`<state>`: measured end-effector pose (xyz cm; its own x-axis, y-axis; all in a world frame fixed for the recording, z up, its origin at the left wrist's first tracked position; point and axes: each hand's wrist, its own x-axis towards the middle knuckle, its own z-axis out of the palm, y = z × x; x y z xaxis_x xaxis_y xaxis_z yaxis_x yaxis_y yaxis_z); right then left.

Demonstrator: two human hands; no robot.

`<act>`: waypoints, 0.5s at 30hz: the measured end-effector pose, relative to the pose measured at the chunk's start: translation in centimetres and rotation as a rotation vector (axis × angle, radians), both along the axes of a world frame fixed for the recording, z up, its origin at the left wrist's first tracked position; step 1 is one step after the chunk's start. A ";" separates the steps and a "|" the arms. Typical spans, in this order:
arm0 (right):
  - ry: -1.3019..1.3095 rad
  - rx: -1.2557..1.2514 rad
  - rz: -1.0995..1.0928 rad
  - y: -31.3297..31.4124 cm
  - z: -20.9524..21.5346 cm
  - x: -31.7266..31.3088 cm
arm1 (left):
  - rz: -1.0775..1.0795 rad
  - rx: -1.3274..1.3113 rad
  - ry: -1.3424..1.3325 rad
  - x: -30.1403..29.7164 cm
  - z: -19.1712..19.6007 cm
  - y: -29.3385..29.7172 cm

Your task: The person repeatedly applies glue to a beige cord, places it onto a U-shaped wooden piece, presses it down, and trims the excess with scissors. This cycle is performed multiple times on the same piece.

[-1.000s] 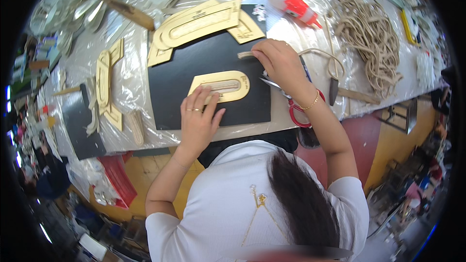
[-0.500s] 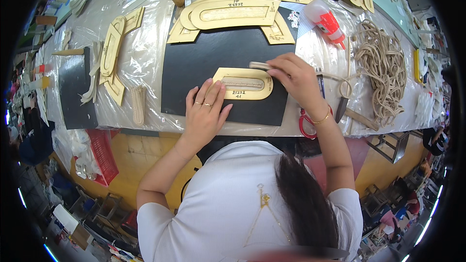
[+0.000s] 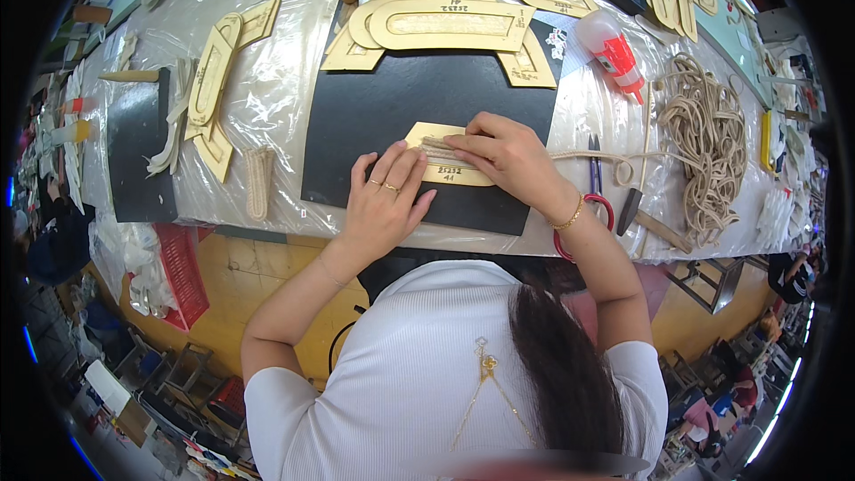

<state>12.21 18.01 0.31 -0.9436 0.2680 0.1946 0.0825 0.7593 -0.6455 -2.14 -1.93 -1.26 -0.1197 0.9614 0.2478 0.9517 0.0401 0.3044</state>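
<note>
Cord (image 3: 443, 150) lies on gold template (image 3: 463, 175) beneath right fingers (image 3: 481, 144).

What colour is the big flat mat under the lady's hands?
Black. The mat shows best in the head view, lying under the tan template on the table.

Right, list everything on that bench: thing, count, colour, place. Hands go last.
Small slotted card template: one, tan, on the black sheet, under both hands.
Black sheet: one, bench centre.
Cord strand: one, beige, running from the template to the rope pile.
Rope pile: one, beige, bench right.
Large card templates: several stacked, tan, behind the black sheet.
Card pieces: several, tan, bench left.
Squeeze bottle: one, clear with red label, lying right of the stack.
Scissors: one pair, red handles, by the right wrist.
Dark panel: one, black, far left.
Crate: one, red, under the bench.
Left hand: flat on the template.
Right hand: pressing cord onto the template.
</note>
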 end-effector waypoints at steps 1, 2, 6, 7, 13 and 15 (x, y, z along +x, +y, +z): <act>-0.009 0.006 -0.001 0.0 0.0 0.0 | -0.006 -0.002 -0.005 -0.1 0.0 0.0; -0.020 0.012 0.004 0.1 0.0 0.0 | -0.009 0.002 -0.006 -0.2 0.0 0.1; -0.032 -0.016 0.010 0.2 0.1 -0.1 | -0.019 0.005 -0.004 -0.3 0.0 0.2; -0.025 -0.034 0.001 0.2 0.1 -0.1 | -0.020 0.004 -0.002 -0.3 0.0 0.2; -0.006 0.009 0.019 0.3 0.0 -0.3 | -0.027 0.004 -0.020 -0.4 -0.1 0.1; -0.020 0.025 0.022 0.4 0.1 -0.4 | -0.030 0.003 -0.020 -0.4 -0.1 0.1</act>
